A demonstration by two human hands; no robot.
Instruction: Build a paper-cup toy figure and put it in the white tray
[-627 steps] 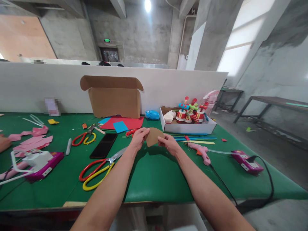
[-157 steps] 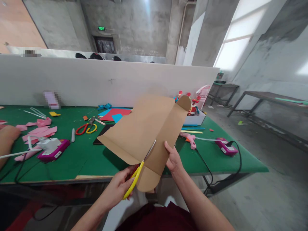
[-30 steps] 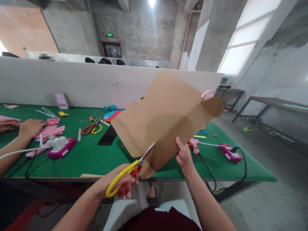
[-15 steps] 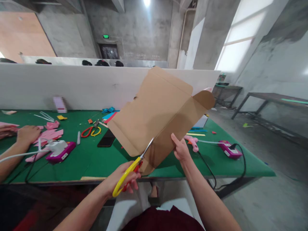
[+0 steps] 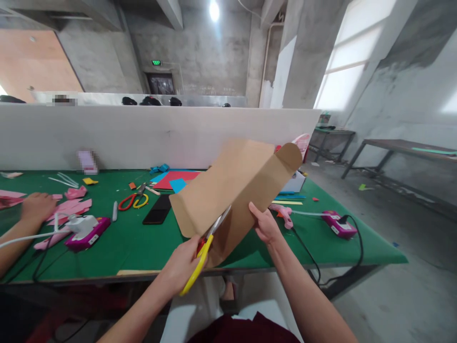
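Observation:
My left hand [image 5: 183,264] grips a pair of scissors [image 5: 197,271] with one yellow and one red handle. Their metal blades point up and to the right, against a large sheet of brown cardboard [image 5: 217,183]. The cardboard has creases and rounded flaps, and it is held tilted above the table's front edge. On its right side my right hand [image 5: 263,223] pinches the lower edge, thumb on the near face. Part of the red handle is hidden behind my left fingers.
On the green table [image 5: 132,247] lie a black phone [image 5: 157,209], other scissors [image 5: 137,197], red paper [image 5: 174,180] and a pink glue gun [image 5: 283,214] wired near a purple power strip [image 5: 339,224]. At left, another person's hand [image 5: 38,207] rests near pink scraps [image 5: 73,208] and another power strip [image 5: 87,233].
The cardboard's far part has tipped down and away, uncovering the red and blue paper behind it. My left hand and the scissors have shifted slightly to the right, and the handles have turned steeper.

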